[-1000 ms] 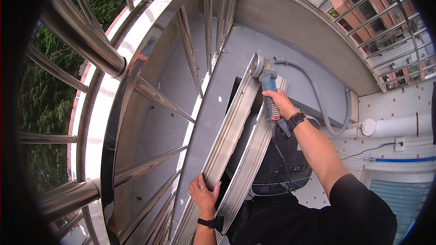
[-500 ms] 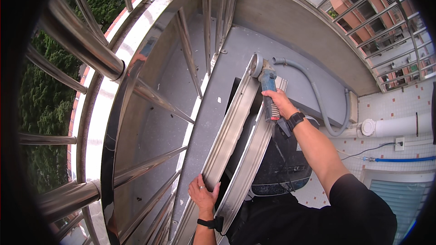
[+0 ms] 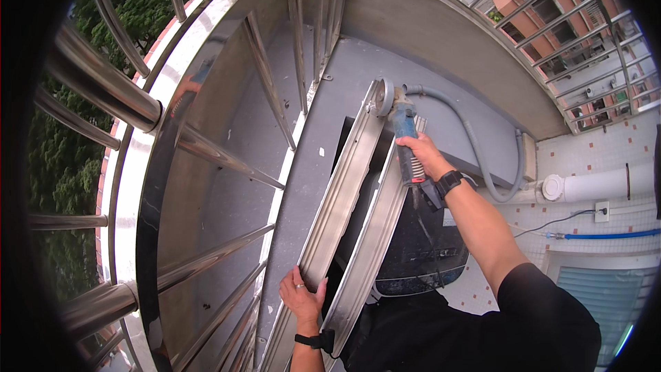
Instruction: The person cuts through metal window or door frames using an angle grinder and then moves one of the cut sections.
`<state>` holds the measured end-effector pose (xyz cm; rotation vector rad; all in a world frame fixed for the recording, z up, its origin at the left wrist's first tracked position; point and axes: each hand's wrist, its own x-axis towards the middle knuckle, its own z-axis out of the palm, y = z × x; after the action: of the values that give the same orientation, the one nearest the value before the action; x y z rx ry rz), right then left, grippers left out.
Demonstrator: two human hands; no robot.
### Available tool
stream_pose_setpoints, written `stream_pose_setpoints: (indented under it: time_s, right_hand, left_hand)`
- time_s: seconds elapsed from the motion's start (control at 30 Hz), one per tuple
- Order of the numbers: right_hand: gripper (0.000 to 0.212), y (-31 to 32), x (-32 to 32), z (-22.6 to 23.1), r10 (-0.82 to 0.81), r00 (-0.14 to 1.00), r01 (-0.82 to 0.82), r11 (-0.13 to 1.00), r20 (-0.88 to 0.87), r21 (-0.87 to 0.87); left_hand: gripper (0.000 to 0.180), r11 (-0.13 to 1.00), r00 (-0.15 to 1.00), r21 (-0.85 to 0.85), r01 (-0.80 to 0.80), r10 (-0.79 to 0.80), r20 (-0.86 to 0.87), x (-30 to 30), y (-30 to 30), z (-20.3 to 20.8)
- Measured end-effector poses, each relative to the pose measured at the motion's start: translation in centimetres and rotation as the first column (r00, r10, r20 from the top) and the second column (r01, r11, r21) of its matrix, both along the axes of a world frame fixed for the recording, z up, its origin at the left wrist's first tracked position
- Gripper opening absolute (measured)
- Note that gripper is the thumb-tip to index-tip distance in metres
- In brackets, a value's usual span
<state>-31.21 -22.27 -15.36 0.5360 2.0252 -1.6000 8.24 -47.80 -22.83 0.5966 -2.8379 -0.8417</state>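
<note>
The view had swung slightly, yet the right hand (image 3: 425, 156), fingers wrapped round the grinder (image 3: 405, 124), kept its disc (image 3: 388, 94) by the far end of the metal strip (image 3: 337, 200), while the left hand (image 3: 301, 299), fingers spread, stayed nearer, suggesting steady work.

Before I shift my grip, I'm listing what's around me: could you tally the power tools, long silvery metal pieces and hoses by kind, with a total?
Angle grinder: 1, in the right hand
Long metal pieces: 2, one touched by the left hand
Hoses: 2, grey hose and blue hose
Total: 5
</note>
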Motion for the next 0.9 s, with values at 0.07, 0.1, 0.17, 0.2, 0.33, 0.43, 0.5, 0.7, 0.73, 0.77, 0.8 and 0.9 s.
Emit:
stream_pose_setpoints:
  time_s: [0.07,0.1,0.17,0.2,0.33,0.43,0.5,0.7,0.73,0.77,0.8,0.9]
  right_hand:
    - [0.042,0.1,-0.2,-0.7,0.002,1.0,-0.002,1.0,-0.014,0.021]
    - [0.044,0.2,-0.3,-1.1,0.004,1.0,-0.003,0.999,-0.027,0.042]
    - [0.044,0.3,-0.4,-1.4,0.016,1.0,-0.015,0.999,-0.019,0.041]
    - [0.044,0.3,-0.3,-1.5,0.028,1.0,-0.028,0.999,-0.009,0.041]
    - [0.041,-0.1,-0.3,-1.4,0.033,0.999,-0.032,0.998,-0.017,0.057]
    - [0.039,0.0,-0.3,-1.6,0.039,0.999,-0.038,0.998,-0.015,0.051]
    - [0.038,0.0,-0.4,-1.7,0.034,0.999,-0.033,0.998,-0.012,0.049]
    - [0.038,0.2,-0.5,-1.9,0.033,0.999,-0.032,0.998,-0.006,0.063]
    - [0.038,0.2,-0.6,-1.9,0.032,0.999,-0.031,0.998,-0.005,0.062]
    - [0.039,0.2,-0.6,-1.8,0.035,0.999,-0.034,0.997,-0.011,0.067]
    - [0.04,0.2,-0.6,-1.8,0.038,0.999,-0.037,0.997,-0.016,0.072]
    - [0.041,0.5,-0.7,-1.9,0.032,0.999,-0.031,0.996,-0.005,0.079]
  left_hand:
    - [0.087,1.0,1.0,-0.001,0.003,-0.003,-0.001,0.0,0.0,0.0]
    - [0.086,1.0,1.0,0.005,0.001,-0.001,0.001,-0.1,0.1,-0.1]
    - [0.086,1.0,1.0,0.01,-0.002,0.002,0.004,-0.1,0.1,-0.1]
    - [0.086,1.0,1.0,0.006,-0.001,0.001,0.003,-0.1,0.1,0.0]
    - [0.086,1.0,1.0,0.005,0.001,-0.001,0.007,0.0,0.1,-0.1]
    - [0.086,1.0,1.0,-0.002,0.004,-0.004,-0.004,0.0,0.1,-0.2]
    - [0.086,1.0,1.0,-0.004,0.004,-0.004,-0.005,-0.1,0.1,-0.2]
    - [0.088,1.0,1.0,-0.008,0.017,-0.017,-0.002,-0.3,0.1,0.1]
    - [0.089,0.999,1.0,-0.022,0.028,-0.028,-0.006,-0.3,0.1,0.1]
    - [0.089,0.999,1.0,-0.022,0.029,-0.029,-0.005,-0.3,0.1,0.0]
    - [0.087,1.0,1.0,-0.009,0.022,-0.022,-0.008,-0.2,0.1,0.0]
    - [0.085,1.0,1.0,0.007,0.016,-0.016,-0.007,-0.3,0.1,0.0]
